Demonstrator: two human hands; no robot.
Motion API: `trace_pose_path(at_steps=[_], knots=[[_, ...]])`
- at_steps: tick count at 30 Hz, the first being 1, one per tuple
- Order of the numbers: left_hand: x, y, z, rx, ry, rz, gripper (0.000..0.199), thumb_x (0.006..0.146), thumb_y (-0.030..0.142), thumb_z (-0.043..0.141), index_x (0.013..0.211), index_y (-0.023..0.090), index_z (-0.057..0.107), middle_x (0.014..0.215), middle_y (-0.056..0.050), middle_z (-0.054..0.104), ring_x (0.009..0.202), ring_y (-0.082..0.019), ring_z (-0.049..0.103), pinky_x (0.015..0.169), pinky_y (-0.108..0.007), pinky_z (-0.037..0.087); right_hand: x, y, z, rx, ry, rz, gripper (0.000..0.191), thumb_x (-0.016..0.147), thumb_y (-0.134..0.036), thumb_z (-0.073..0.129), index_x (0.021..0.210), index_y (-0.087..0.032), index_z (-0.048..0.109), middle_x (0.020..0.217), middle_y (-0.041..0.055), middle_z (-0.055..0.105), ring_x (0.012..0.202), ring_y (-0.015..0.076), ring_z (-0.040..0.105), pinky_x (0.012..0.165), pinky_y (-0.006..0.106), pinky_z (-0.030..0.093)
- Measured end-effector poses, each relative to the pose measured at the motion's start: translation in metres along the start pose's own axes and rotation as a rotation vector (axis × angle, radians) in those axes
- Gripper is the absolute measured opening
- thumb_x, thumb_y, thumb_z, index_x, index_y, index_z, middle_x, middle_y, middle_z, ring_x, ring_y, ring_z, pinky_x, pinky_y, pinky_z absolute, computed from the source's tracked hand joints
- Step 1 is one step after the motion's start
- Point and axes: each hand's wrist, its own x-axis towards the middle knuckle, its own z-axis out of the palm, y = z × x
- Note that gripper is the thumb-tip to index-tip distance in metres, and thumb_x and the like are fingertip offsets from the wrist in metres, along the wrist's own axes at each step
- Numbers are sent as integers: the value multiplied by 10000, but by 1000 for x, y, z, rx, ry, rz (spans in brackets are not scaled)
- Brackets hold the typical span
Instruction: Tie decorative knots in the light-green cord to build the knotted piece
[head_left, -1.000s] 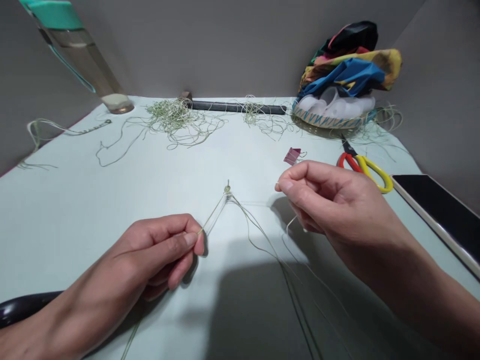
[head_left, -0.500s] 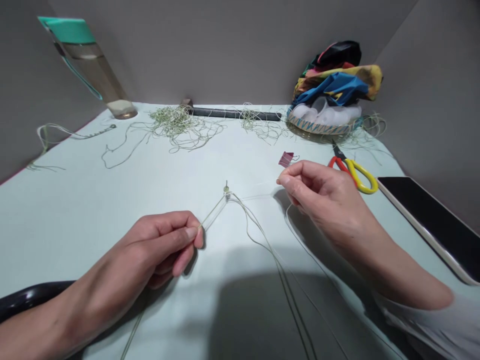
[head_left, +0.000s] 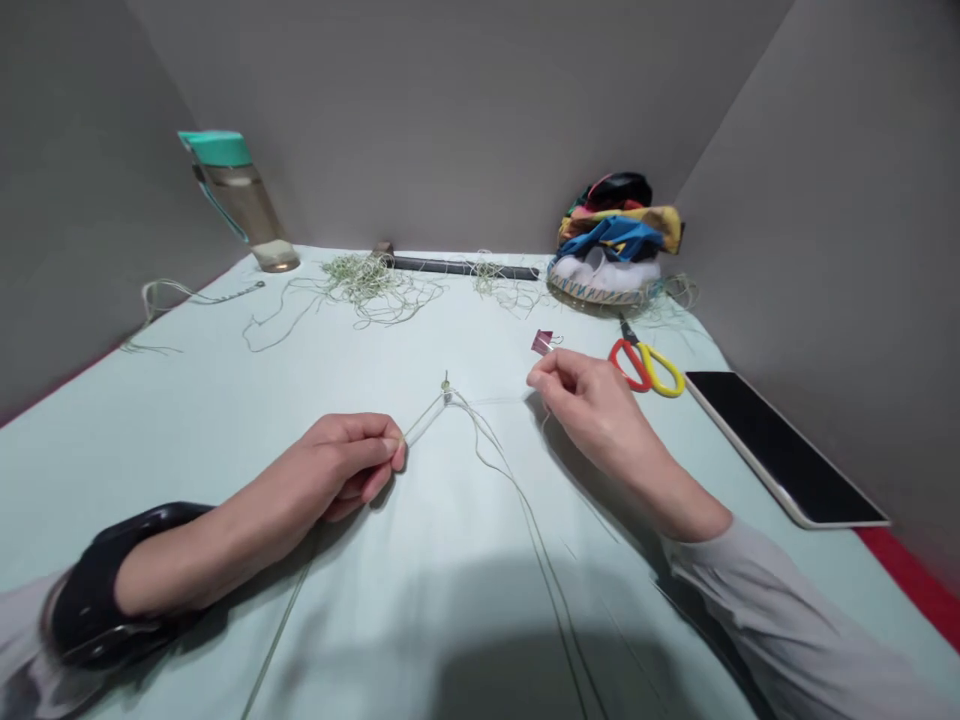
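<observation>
Thin pale green cords are fastened at a small nail standing up from the table. My left hand is closed, pinching a cord strand pulled taut down and left from the nail; its tail runs out below the hand. To the right, my right hand is closed in a pinch on a fine strand that reaches back toward the nail, only faintly visible. Other cords hang loose between the hands toward the front edge. A dark red binder clip lies just beyond my right fingertips.
Scissors and a phone lie at the right. Along the back are a hammer, tangled cord, a basket with colourful cloth, and a bottle. A braided cord lies at the left.
The view has shifted, so the objects appear smaller and lower, with more of both sleeves showing. Both hands keep their pinches at either side of the nail.
</observation>
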Motion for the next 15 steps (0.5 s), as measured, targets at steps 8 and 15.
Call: trace_pose_path(at_steps=[8,15], knots=[[-4,0,-5,-53,-77,31,226,827,358,722,827,133,698,626,8,594,460,-30,187,405,-167,117,-73,-43,-3,-32,-426,33,206,985,-283,497,865,-206,646,669,-27,636,608,132,538,589,261,373],[-46,-10,-9,-44,-133,8,297,835,442,752,806,147,725,642,7,610,474,-30,188,419,-168,119,-135,-90,20,-286,-726,-77,111,916,-201,571,812,-216,536,779,8,700,647,132,548,570,258,318]])
